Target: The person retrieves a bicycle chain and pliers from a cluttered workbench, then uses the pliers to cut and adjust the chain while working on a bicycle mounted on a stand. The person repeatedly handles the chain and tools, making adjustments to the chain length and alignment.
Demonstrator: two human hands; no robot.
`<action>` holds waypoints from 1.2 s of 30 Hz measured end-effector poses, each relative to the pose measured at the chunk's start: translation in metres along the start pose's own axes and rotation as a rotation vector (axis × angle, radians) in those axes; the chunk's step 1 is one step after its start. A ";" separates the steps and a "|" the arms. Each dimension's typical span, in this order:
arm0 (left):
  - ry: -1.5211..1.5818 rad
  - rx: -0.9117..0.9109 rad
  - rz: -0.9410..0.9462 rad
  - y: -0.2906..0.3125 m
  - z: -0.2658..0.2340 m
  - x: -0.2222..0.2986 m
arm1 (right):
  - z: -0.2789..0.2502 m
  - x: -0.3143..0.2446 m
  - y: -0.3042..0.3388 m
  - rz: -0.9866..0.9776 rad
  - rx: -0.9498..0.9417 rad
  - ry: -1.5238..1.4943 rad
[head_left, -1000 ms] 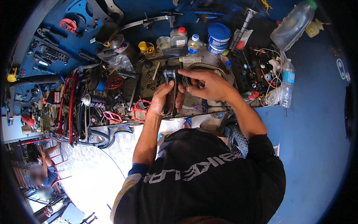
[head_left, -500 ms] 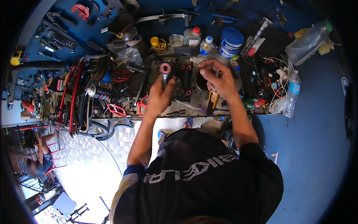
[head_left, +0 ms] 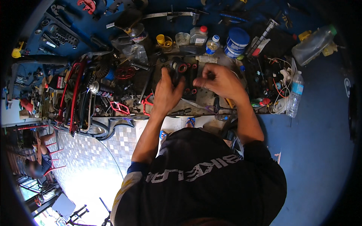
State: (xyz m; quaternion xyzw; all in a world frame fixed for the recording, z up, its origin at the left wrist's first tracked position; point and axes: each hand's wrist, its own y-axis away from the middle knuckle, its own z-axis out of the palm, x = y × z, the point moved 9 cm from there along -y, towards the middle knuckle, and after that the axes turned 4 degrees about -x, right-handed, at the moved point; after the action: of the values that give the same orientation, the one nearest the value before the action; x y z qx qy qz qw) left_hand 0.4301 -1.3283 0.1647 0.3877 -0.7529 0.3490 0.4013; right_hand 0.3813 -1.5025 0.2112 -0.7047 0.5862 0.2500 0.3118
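Note:
My left hand (head_left: 170, 92) grips a dark metal part (head_left: 176, 67) whose round end carries a red ring (head_left: 182, 68). To its right, my right hand (head_left: 220, 83) is bent over the bench with thumb and fingertips close together near the part. Under that wrist shows a bit of a yellow-handled tool (head_left: 229, 102); its rest is hidden by the hand. Behind both hands, several dark bars with red-ringed ends (head_left: 194, 79) lie on the bench. A red pedal (head_left: 148, 104) is beside my left wrist.
Bottles and a blue tub (head_left: 237, 39) line the back of the bench. At left stand a red bike frame (head_left: 71, 94) and a spray can (head_left: 100, 90). A clear water bottle (head_left: 297, 94) and white cable are at right. A person (head_left: 41, 158) sits far left.
My left hand has moved right with the ringed part, bringing it near my right hand. The right hand has turned, now covering an open tin and most of the yellow-handled tool.

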 end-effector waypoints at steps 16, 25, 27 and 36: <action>0.868 -0.513 -0.262 0.021 0.078 -0.030 | 0.040 0.046 -0.027 0.165 0.336 -1.375; 0.523 -0.214 -0.249 -0.005 0.054 -0.071 | 0.022 0.046 0.007 0.262 0.291 -0.966; 0.410 -0.092 0.002 -0.019 0.040 -0.057 | 0.018 0.034 0.010 0.184 0.077 -0.482; 0.178 -0.147 -0.051 -0.019 0.053 -0.051 | 0.003 -0.003 0.021 0.211 0.066 0.380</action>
State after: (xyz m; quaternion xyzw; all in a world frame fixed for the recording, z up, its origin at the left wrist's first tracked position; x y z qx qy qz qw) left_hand 0.4474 -1.3659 0.1013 0.3440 -0.7276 0.3156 0.5026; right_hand 0.3600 -1.5010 0.2083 -0.6634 0.7128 0.1246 0.1904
